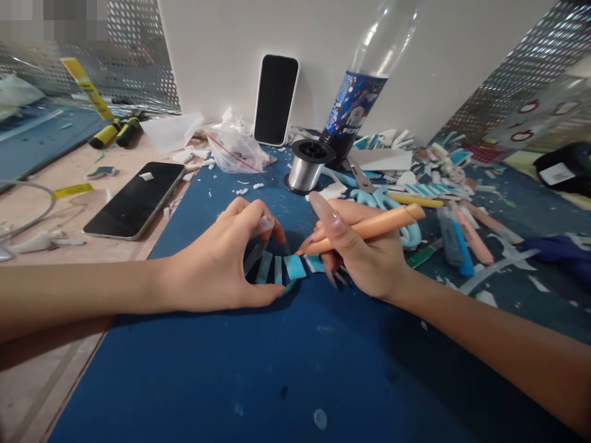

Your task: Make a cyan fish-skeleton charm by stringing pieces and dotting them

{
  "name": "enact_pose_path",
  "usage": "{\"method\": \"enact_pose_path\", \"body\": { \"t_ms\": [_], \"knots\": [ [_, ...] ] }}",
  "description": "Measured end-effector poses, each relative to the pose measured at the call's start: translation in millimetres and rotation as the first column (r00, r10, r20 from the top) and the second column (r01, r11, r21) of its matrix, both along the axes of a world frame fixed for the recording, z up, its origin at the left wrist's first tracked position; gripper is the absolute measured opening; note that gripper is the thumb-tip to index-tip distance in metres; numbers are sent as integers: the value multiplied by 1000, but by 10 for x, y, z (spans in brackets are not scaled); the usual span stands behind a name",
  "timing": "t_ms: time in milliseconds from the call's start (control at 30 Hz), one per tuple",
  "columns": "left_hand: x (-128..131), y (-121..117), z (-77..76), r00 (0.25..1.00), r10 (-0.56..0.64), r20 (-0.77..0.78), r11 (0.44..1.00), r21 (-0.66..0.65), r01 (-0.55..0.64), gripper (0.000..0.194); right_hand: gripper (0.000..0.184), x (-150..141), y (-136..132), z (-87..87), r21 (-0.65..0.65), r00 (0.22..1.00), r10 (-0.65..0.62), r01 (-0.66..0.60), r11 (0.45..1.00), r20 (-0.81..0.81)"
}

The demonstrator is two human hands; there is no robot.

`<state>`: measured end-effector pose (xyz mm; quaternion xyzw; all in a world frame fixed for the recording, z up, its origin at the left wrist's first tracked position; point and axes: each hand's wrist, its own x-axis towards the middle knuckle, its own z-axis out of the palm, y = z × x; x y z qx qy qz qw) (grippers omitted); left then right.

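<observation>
Several light blue pieces (295, 267) lie in a curved row on the blue mat (258, 363). My left hand (217, 261) arches over the row's left part, its thumb and fingertips pressed down at the near and far edges of the pieces. Between the fingers of my right hand (369, 252) is a slim orange pen-like tool (378, 224), held slanted like a pencil. Its tip points down at the far edge of the row, close to my left fingertips. Whether the tip touches a piece, I cannot tell.
Behind my hands stand a spool of clear line (305, 171), a propped phone (276, 98) and a Pepsi bottle (355, 107). Another phone (136, 200) lies left. Scissors (362, 178), cutters (455, 240) and white and blue scraps (434, 166) crowd the right.
</observation>
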<state>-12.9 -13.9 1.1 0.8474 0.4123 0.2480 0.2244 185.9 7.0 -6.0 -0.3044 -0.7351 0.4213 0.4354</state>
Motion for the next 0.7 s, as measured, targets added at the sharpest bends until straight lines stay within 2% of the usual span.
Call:
{"method": "enact_pose_path", "body": {
  "t_ms": [133,367,600,700],
  "knots": [
    [-8,6,-21,1000,8,-10,1000,-9,-8,41,39,-6,17,-28,10,999,25,-24,1000,-40],
    [-4,8,-38,1000,3,16,1000,-2,-3,40,33,-5,36,-83,139,995,-26,40,989,-96],
    [-4,19,-43,1000,12,19,998,57,-13,39,36,-28,-12,-56,104,998,-60,59,993,1],
    [-9,15,-43,1000,21,4,997,76,-22,39,39,-42,-15,-38,51,999,-46,44,998,27]
  ]
}}
